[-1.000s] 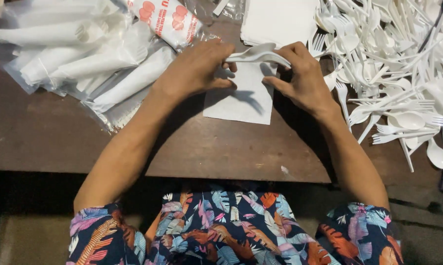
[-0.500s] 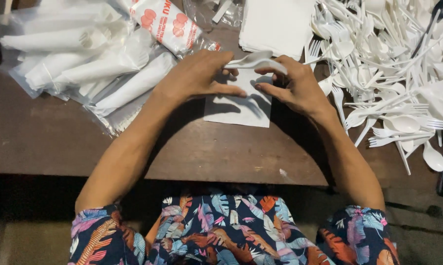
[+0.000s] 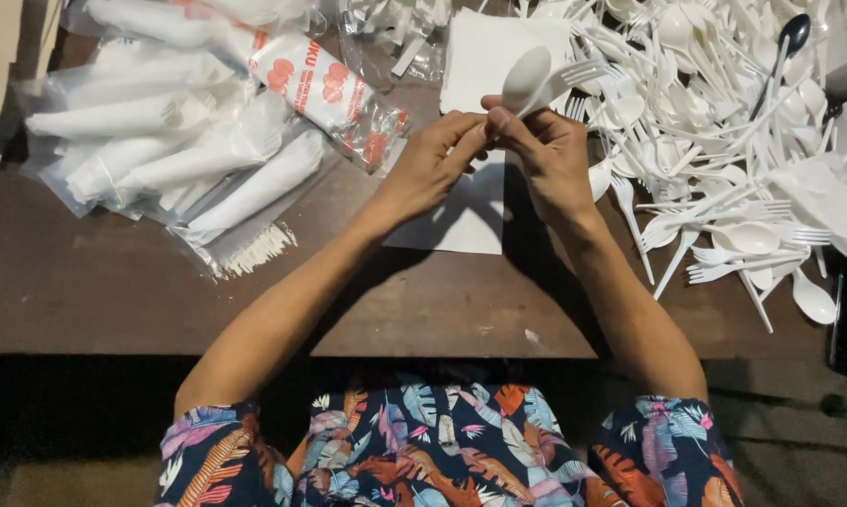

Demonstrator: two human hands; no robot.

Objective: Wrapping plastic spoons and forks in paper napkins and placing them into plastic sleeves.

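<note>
Head view shows both hands raised just above the brown wooden desk. The left hand and right hand meet at the fingertips, each grip pinched on the handles of a white plastic spoon and a white plastic fork held side by side, heads pointing away. Beneath the hands lies a white paper napkin. A stack of white napkins sits beyond. Right of them spreads a heap of loose white plastic cutlery; left lie clear plastic bags of rolled white packets.
</note>
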